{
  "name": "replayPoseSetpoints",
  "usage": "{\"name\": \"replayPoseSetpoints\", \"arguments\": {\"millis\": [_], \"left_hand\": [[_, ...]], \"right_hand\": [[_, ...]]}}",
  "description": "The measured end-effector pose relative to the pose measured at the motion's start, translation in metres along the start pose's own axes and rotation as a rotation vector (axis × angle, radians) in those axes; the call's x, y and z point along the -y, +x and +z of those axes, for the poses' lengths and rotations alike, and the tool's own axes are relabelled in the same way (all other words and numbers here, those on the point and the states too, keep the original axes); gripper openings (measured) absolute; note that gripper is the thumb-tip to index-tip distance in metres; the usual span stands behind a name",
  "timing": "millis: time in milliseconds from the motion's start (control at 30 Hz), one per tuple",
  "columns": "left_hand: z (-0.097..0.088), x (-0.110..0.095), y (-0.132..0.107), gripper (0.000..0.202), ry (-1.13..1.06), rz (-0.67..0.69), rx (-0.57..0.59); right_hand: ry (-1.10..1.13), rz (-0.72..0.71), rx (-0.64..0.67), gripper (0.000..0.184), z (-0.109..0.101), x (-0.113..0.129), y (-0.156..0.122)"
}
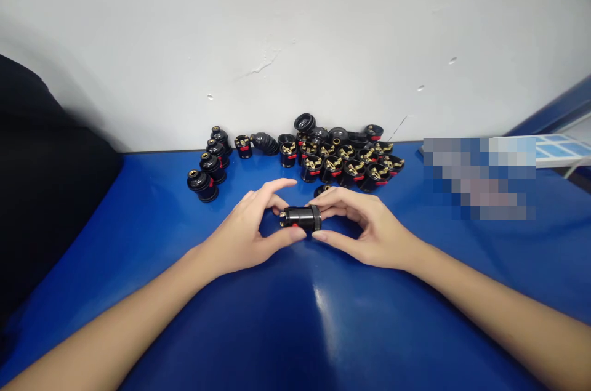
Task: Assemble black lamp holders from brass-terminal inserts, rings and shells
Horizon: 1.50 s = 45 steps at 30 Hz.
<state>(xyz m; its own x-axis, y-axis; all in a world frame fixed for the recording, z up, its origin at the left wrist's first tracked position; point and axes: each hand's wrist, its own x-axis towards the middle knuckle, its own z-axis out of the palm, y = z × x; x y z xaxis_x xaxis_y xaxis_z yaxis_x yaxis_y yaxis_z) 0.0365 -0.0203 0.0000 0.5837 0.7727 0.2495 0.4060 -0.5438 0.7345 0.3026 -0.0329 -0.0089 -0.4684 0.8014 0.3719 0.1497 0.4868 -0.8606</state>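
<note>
A black lamp socket (302, 217) with a brass end and a red tab lies sideways just above the blue table (295, 329), held between both hands. My left hand (247, 234) pinches its left end with thumb and fingers. My right hand (364, 228) grips its right end, fingers curled around it. Behind them lies a pile of black socket parts with brass contacts (344, 157). A row of assembled black sockets (210, 163) stands to the left of the pile.
A white wall runs along the table's far edge. A dark shape (41, 194) fills the left side. A blurred patch (480, 178) and a white-and-blue tray (558, 151) lie at the far right. One black part (323, 189) peeks out behind my fingers.
</note>
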Motion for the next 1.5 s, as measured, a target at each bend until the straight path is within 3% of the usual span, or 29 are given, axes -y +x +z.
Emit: {"name": "replayPoseSetpoints", "arguments": {"millis": [100, 233, 300, 467, 633, 733, 933, 1033, 1267, 1400, 1500], "left_hand": [[0.0, -0.001, 0.0, 0.044, -0.017, -0.03, 0.014], [0.0, 0.0, 0.001, 0.073, -0.052, 0.089, -0.07], [0.0, 0.0, 0.001, 0.08, -0.051, 0.085, -0.087], [0.0, 0.0, 0.0, 0.048, -0.009, -0.07, 0.016], [0.001, -0.002, 0.001, 0.073, -0.031, -0.01, -0.065], [0.001, -0.003, 0.0, 0.08, -0.024, -0.041, -0.047], [0.0, -0.007, 0.002, 0.048, -0.072, -0.131, -0.036], [0.002, -0.006, 0.003, 0.051, -0.093, -0.114, -0.079], [0.01, 0.002, 0.001, 0.053, -0.203, 0.044, -0.163], [0.008, 0.002, 0.002, 0.062, -0.19, 0.069, -0.165], [0.004, -0.001, 0.003, 0.05, -0.082, 0.085, -0.131]], "right_hand": [[-0.003, -0.011, 0.012, 0.034, -0.001, 0.0, 0.0], [-0.018, -0.013, 0.004, 0.034, -0.001, -0.001, -0.001], [-0.013, -0.009, -0.001, 0.035, -0.001, 0.0, -0.001], [-0.013, -0.015, 0.005, 0.034, 0.0, 0.0, -0.002], [-0.002, -0.022, -0.022, 0.033, 0.0, -0.001, 0.0], [-0.019, -0.037, -0.027, 0.033, 0.0, 0.001, 0.001], [-0.125, -0.129, 0.029, 0.03, -0.002, 0.001, 0.003], [-0.137, -0.132, 0.021, 0.03, -0.002, -0.001, 0.003], [0.032, 0.017, -0.02, 0.04, 0.003, 0.0, 0.0], [-0.021, -0.038, -0.051, 0.034, 0.002, 0.004, 0.0], [-0.107, -0.128, -0.069, 0.032, 0.0, 0.005, 0.0]]}}
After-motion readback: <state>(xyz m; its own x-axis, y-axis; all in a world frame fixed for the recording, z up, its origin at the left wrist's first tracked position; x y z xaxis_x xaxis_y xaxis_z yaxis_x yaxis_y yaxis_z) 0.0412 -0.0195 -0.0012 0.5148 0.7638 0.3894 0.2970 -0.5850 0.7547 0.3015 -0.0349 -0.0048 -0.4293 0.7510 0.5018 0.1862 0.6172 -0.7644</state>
